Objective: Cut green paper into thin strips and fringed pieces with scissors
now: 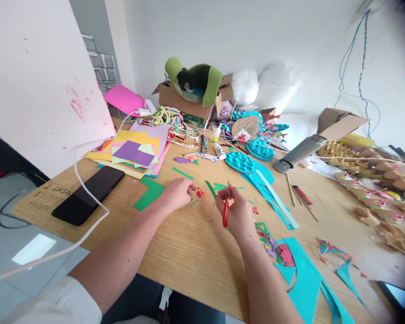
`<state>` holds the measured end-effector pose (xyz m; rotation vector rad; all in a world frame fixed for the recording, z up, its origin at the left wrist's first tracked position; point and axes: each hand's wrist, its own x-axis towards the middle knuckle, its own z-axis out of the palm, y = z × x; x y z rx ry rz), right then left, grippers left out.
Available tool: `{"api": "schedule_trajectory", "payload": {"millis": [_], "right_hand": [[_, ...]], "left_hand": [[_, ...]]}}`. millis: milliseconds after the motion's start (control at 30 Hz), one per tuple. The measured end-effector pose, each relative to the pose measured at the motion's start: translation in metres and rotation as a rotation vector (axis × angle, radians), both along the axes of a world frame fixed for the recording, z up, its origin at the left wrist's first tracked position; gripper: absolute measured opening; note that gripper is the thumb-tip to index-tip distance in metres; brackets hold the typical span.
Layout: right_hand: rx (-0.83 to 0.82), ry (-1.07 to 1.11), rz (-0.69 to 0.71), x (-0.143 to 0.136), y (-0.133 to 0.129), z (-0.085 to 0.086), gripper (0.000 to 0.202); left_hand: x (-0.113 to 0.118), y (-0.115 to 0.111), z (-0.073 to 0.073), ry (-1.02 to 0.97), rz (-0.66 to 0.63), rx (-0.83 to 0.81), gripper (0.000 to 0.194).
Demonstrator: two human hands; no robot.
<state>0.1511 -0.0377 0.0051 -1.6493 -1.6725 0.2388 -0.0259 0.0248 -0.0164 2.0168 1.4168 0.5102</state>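
Observation:
Red-handled scissors (225, 213) are in my right hand (238, 210), blades pointing away from me. Beside its fingertips is a narrow green paper strip (210, 189); whether they touch it, I cannot tell. My left hand (179, 193) is low over the table, fingers bent together at the tips; what they pinch, if anything, is hidden. Tiny red paper pieces (199, 193) and green dots (193, 204) lie just right of it. A cut green sheet (149, 193) rests by my left wrist, with another green strip (182, 173) beyond the hand.
Left on the wooden table (189, 256) are a phone (87, 194), a white cable (91, 186) and stacked coloured paper (135, 153). Glue (219, 151) stands beyond my hands. Blue sheets (300, 279), a grey cylinder (300, 154) and egg-carton pieces (374, 166) are rightward.

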Motion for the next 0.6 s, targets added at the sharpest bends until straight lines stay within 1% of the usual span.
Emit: {"api": "schedule_trajectory", "payload": {"millis": [67, 133, 233, 267, 333, 400, 467, 500, 567, 600], "right_hand": [[0.014, 0.028, -0.026, 0.000, -0.001, 0.001, 0.007], [0.031, 0.071, -0.042, 0.001, -0.001, 0.001, 0.009], [0.049, 0.116, -0.058, 0.002, -0.001, 0.002, 0.010], [0.050, 0.121, -0.060, 0.002, -0.001, 0.003, 0.010], [0.036, 0.140, -0.055, 0.001, -0.001, 0.004, 0.010], [-0.002, 0.190, -0.040, 0.001, -0.002, 0.004, 0.011], [-0.049, 0.280, -0.010, 0.002, -0.002, 0.004, 0.012], [-0.068, 0.335, 0.011, 0.002, -0.002, 0.003, 0.013], [-0.092, 0.436, 0.051, 0.003, -0.001, 0.002, 0.014], [-0.100, 0.474, 0.065, 0.004, -0.001, 0.001, 0.015]], "left_hand": [[-0.001, 0.001, 0.001, 0.006, -0.001, 0.011, 0.024], [-0.003, 0.002, 0.003, 0.048, -0.052, 0.036, 0.027], [-0.006, 0.002, 0.004, 0.165, -0.162, 0.151, 0.053], [-0.006, 0.001, 0.004, 0.199, -0.180, 0.193, 0.059], [-0.005, -0.001, 0.002, 0.233, -0.173, 0.254, 0.062], [-0.003, -0.002, 0.001, 0.229, -0.124, 0.287, 0.056], [0.001, -0.002, 0.003, 0.149, -0.040, 0.329, 0.045], [0.002, -0.002, 0.005, 0.065, 0.005, 0.348, 0.037], [0.005, -0.002, 0.011, -0.190, 0.074, 0.330, 0.024], [0.006, -0.003, 0.015, -0.340, 0.088, 0.268, 0.020]]}}
